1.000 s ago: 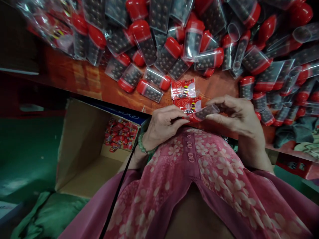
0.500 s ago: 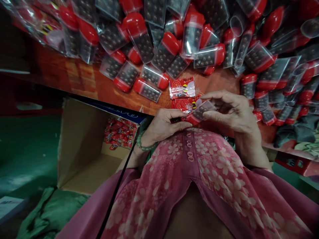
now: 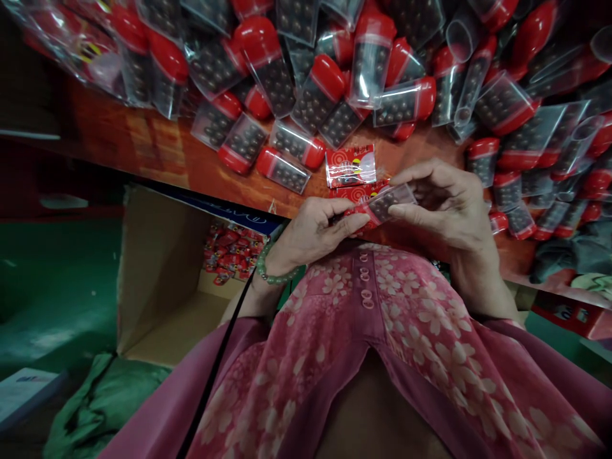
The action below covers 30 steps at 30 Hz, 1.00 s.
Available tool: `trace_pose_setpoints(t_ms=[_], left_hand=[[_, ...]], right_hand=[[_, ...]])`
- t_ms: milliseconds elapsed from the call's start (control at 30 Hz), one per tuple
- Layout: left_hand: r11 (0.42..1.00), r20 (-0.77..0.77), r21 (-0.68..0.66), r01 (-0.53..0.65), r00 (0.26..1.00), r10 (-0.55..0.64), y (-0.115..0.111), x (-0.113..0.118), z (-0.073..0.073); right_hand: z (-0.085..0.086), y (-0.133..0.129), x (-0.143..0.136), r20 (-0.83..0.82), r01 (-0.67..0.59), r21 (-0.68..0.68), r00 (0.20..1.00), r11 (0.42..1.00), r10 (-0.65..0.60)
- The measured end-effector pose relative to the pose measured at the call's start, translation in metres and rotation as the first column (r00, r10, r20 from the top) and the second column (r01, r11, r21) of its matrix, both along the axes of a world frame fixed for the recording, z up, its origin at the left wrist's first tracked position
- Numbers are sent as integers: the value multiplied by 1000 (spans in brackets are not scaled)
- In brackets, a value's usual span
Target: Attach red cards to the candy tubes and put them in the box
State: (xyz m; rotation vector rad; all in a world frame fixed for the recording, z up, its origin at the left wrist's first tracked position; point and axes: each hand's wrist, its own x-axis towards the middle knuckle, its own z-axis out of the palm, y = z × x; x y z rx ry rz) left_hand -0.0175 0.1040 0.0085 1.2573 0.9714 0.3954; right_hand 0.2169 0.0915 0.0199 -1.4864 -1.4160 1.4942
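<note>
A clear flat case with a red cap (image 3: 382, 205), filled with dark beads, is held between both hands just above the table's front edge. My left hand (image 3: 315, 231) pinches its red end between thumb and fingers. At the clear end, my right hand (image 3: 442, 207) grips it with thumb and forefinger. Right behind the case lie red printed packets (image 3: 351, 167) with a yellow and black mark, one overlapping another. The lower packet is partly hidden by the case and my fingers.
Many red-capped bead cases (image 3: 289, 141) are heaped across the back and right of the wooden table (image 3: 191, 169). Below left stands an open cardboard box (image 3: 160, 274) containing small red packages (image 3: 232, 248). Dark cloth (image 3: 564, 252) lies at the right.
The view has shifted slightly. Both hands still hold the case, which now lies a little flatter, and my left fingers have closed further over its red end.
</note>
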Motion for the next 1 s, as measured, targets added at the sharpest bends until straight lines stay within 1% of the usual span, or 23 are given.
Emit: trace_pose_setpoints(t_ms=[67,233,300,333,467,567,667,733,800,867,1000], left_hand=[[998,32,-65,-3,999,5,0,-1,-1],[977,114,-205,50,993,-27,-4,0,-8],[969,137,-239,56,990,-24,-5,0,-9],[971,138,-232,58,990,-26,-4,-1,-9],[992,70,-105,70,996,-63,-1,-5,-8],[995,43,-69,78,996,-75,1,-8,-9],[996,19,-35,82,997,-81,0,-6,-12],[997,-3,19,69,998,-69,-1,-3,-13],[995,-36,78,58,998,-55,-3,1,-12],[989,-73,133,60,996,-51,-4,3,-11],[974,-93,217,63,995,-43,-3,2,-10]], right_hand=[[-4,-3,-2,-46,44,-39,998,998,-46],[-13,-9,-3,-111,45,-80,992,996,-54],[-15,-10,-2,-149,58,-98,986,993,-73],[-16,-10,-2,-162,59,-105,984,993,-75],[-15,-10,-3,-157,35,-109,986,993,-52],[-11,-9,-4,-124,12,-104,992,994,-25],[-6,-6,-5,-33,-57,-31,998,998,56],[-3,-4,-4,23,-111,46,994,993,110],[-2,-3,-4,44,-152,69,988,986,149],[-3,-4,-5,16,-154,20,988,988,154],[-8,-8,-9,-110,-83,-127,991,988,69]])
